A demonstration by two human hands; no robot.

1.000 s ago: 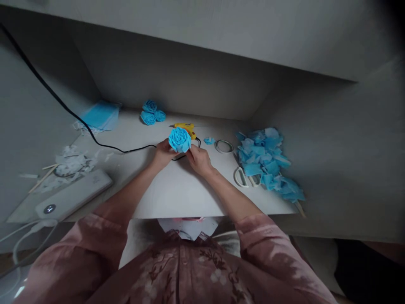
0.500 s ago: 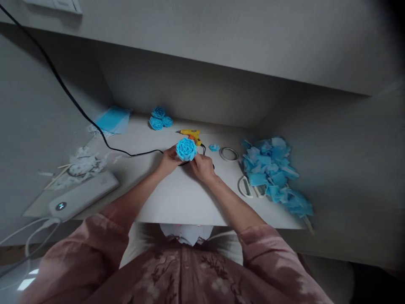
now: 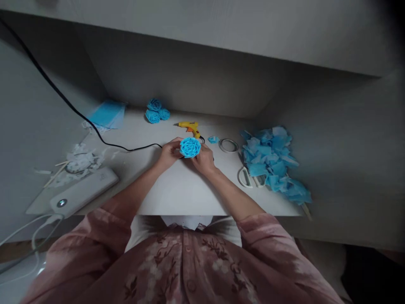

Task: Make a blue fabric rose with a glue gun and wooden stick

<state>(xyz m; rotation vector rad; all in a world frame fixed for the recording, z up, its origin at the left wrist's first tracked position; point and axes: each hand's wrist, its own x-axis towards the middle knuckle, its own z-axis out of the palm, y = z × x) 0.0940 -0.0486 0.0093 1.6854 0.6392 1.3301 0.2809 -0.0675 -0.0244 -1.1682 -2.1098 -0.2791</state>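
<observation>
Over the desk (image 3: pixel 183 190), left hand (image 3: pixel 169 153) and right hand (image 3: pixel 204 160) grip the blue flower (image 3: pixel 190 147); squeezing too hard could crush it flat.

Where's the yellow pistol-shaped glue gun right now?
In the head view, the yellow glue gun lies on the white tabletop, just beyond the held round blue flower, right of three clustered blue flowers.

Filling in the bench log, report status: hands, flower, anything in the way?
Left hand and right hand on blue flower. Bloom facing camera. Yellow glue gun lying just beyond; black cord running close to left hand.
</observation>
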